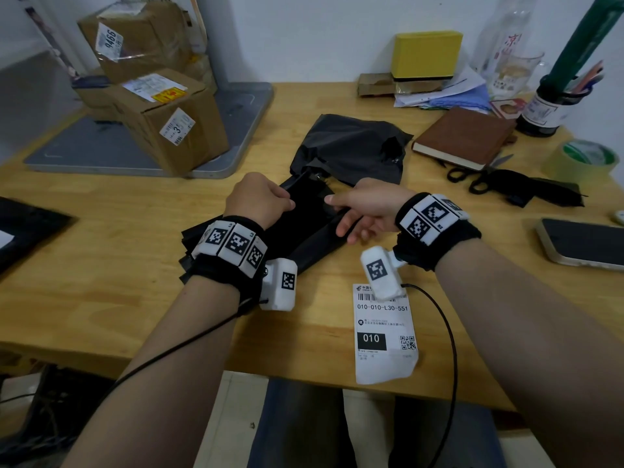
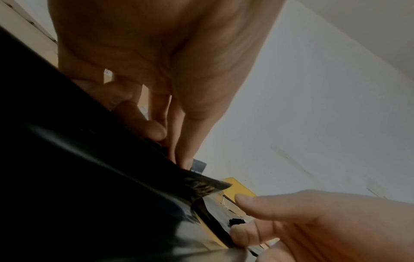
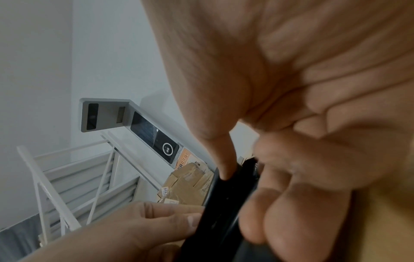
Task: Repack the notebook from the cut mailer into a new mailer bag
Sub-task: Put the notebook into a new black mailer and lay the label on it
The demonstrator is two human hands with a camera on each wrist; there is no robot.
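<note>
The brown notebook [image 1: 464, 136] lies shut on the desk at the back right, apart from both hands. The crumpled cut black mailer [image 1: 351, 146] sits mid-desk, just beyond my hands. Between my hands is a new black mailer bag [image 1: 304, 228] [image 2: 89, 177] [image 3: 215, 221]. My left hand [image 1: 285, 201] [image 2: 165, 141] pinches its left edge near the mouth. My right hand [image 1: 339, 214] [image 3: 246, 186] pinches the right edge, thumb on top and fingers curled beneath. The bag's inside is hidden.
Scissors [image 1: 472, 175] and a black cut-off strip [image 1: 540, 190] lie right of the cut mailer. Further right are a tape roll [image 1: 586, 160] and a phone [image 1: 584, 243]. A shipping label [image 1: 385, 332] lies near the front edge. Cardboard boxes [image 1: 162, 123] stand at the back left.
</note>
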